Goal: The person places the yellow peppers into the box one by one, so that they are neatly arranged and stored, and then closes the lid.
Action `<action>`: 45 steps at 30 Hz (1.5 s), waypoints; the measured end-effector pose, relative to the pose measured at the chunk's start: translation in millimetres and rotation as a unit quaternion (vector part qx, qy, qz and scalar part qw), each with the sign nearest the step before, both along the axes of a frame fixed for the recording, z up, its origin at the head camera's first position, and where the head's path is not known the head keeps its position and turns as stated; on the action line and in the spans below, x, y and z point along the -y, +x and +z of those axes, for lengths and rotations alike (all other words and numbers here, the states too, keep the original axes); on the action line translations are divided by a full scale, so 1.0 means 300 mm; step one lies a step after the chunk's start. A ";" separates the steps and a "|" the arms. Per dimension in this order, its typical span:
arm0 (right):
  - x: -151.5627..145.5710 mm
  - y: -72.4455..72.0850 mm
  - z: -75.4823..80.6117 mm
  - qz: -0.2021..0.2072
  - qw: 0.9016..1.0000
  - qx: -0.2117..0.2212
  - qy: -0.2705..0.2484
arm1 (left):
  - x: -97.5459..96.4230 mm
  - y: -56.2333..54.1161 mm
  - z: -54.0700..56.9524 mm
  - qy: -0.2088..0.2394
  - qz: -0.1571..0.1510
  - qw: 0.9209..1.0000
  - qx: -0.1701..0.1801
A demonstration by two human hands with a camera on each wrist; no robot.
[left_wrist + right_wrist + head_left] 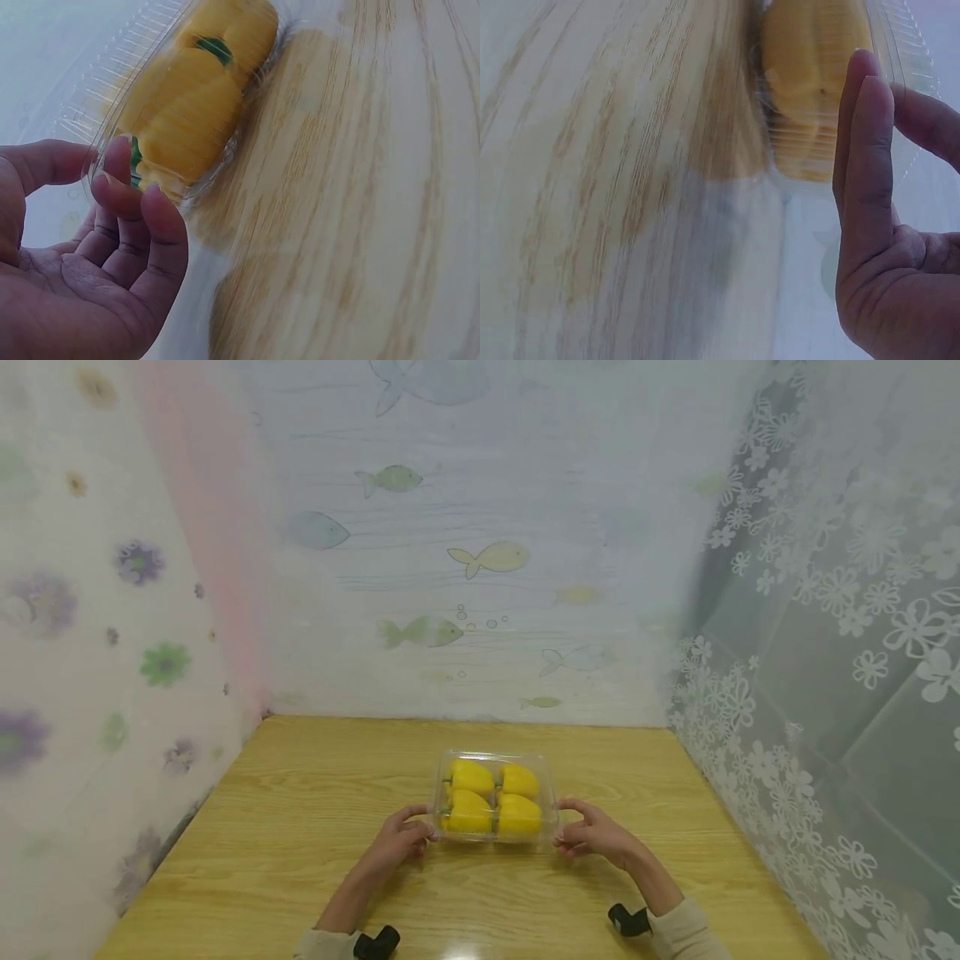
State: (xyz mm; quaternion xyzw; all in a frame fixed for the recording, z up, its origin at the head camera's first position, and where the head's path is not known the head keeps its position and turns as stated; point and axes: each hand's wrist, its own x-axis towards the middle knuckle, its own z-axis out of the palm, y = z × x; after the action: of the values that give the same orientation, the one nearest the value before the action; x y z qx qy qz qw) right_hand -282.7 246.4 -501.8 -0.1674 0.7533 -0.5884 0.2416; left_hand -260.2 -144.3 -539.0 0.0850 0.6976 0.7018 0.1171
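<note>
A clear plastic box (491,754) with a ridged rim holds several yellow bell peppers (519,814) with green stems, set in two rows. At its left side my left hand (401,837) pinches the rim; in the left wrist view, that hand (97,262) has the box edge between thumb and fingers, the other fingers curled. On the opposite side my right hand (596,833) grips the rim too. The right wrist view shows that hand (892,225) with fairly straight fingers at the box wall. Whether the box touches the table cannot be told.
The wood-grain table (315,793) extends around the box on all sides. Behind it hangs a pale curtain (487,677) with fish drawings. Flowered curtains stand along the left and right table edges. A black wrist device (377,943) sits at each sleeve.
</note>
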 end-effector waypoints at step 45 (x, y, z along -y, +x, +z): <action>0.002 -0.005 -0.031 -0.010 1.000 0.015 -0.018 | -0.010 0.014 0.004 0.016 0.016 1.000 0.017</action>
State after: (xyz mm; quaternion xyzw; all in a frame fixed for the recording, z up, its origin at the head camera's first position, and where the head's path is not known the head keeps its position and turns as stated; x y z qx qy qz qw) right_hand -284.1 245.8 -511.0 -0.1553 0.7402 -0.6070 0.2440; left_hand -256.1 -141.3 -537.7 0.0636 0.6857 0.7157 0.1161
